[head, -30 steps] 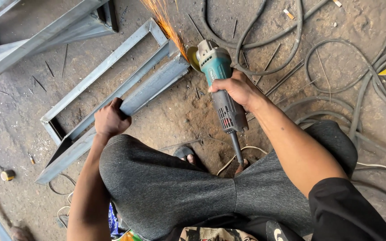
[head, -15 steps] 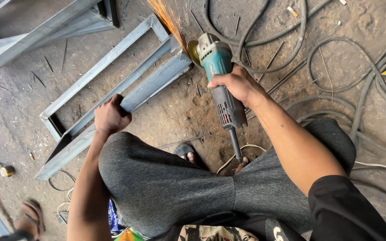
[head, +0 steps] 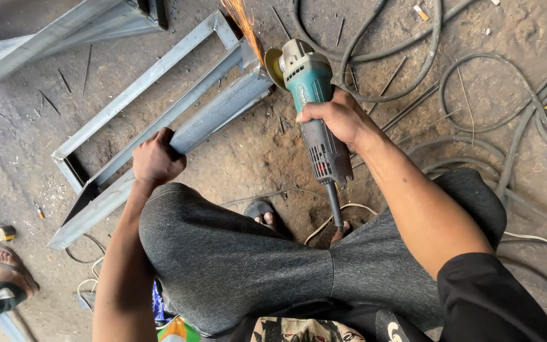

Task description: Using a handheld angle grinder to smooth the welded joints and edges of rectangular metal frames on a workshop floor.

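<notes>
My right hand (head: pixel 337 117) grips a teal and grey angle grinder (head: pixel 311 95). Its disc touches the far end of a grey steel bar (head: pixel 213 117), and orange sparks (head: pixel 243 22) fly up from the contact. My left hand (head: pixel 154 158) clamps the same bar nearer to me, holding it against the dirt floor. The bar lies beside a rectangular grey steel frame (head: pixel 140 82). I squat over the work, my grey trousered knees filling the lower middle of the view.
Thick black cables (head: pixel 451 82) loop over the floor at the right. More steel sections (head: pixel 52 31) lie at the top left. A tape measure (head: pixel 4 233) sits at the left, and another person's sandalled foot (head: pixel 11 266) stands at the lower left.
The grinder has stayed on the bar's end with sparks flying. Another person's sandalled foot has come into view at the lower left. My left hand keeps its hold.
</notes>
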